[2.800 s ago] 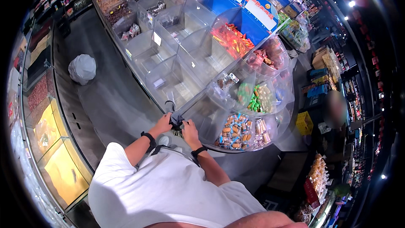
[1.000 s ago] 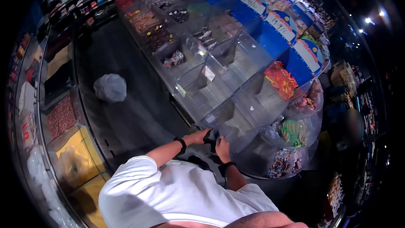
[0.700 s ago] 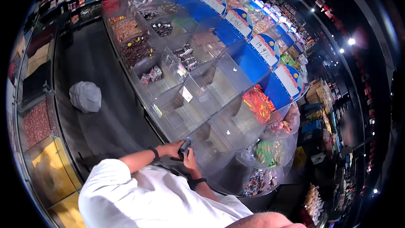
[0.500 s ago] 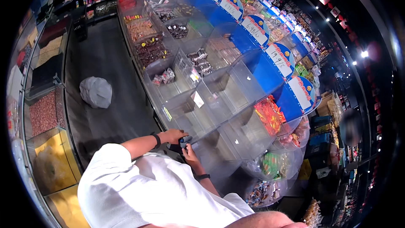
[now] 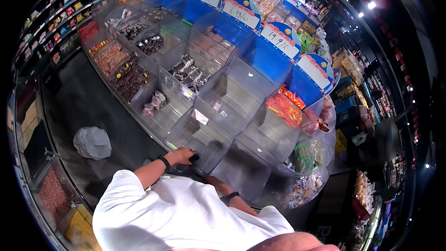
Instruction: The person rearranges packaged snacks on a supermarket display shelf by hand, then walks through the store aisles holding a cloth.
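My left hand (image 5: pixel 182 155), a dark band on its wrist, is closed round a small dark object (image 5: pixel 194 157) whose kind I cannot make out. It is at the near edge of a clear plastic bin (image 5: pixel 210 135) with a white card (image 5: pixel 200 116) in it. Lower and to the right is my right hand (image 5: pixel 214 182), also with a dark wristband, close to the bin's front wall. Its fingers are dim and mostly hidden, near a dark shape below the bins.
Clear bins of wrapped sweets (image 5: pixel 189 73) and red packets (image 5: pixel 286 107) spread ahead, backed by blue panels with round-topped signs (image 5: pixel 281 40). On the dark floor at left lies a white plastic bag (image 5: pixel 92 142). Bulk-food bins (image 5: pixel 55 195) line the left side.
The view has turned and shifted, so the bins appear farther left. My hands have moved apart; the left one keeps a dark object, while the right is lower and away from it.
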{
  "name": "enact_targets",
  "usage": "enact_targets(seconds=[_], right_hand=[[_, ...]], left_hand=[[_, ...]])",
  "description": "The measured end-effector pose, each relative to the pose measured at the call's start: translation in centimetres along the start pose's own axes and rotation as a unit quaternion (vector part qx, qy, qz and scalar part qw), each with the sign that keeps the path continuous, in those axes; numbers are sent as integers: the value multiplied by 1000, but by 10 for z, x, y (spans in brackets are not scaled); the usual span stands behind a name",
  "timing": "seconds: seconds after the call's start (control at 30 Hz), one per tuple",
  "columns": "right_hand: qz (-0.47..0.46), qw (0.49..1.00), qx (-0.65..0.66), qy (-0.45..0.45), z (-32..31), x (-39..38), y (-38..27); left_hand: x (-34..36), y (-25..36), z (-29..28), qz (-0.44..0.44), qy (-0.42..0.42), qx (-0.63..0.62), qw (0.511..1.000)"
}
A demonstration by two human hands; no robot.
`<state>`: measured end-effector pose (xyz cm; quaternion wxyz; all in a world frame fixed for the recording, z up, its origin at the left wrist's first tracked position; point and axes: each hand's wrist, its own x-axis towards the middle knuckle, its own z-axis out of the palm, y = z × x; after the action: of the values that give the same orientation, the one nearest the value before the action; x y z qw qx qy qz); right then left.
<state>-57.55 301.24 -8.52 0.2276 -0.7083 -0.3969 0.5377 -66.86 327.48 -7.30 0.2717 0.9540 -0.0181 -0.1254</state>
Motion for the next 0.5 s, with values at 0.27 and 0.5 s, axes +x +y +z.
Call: enact_targets(seconds=[0.27,0.5], right_hand=[[-28,627,735,256,-11,54,-125],[-6,454,781,429,23,124,-200]], left_hand=[[-2,-66,-18,92,-34,-192,976],[-49,-132,-94,8,-72,-230,970]])
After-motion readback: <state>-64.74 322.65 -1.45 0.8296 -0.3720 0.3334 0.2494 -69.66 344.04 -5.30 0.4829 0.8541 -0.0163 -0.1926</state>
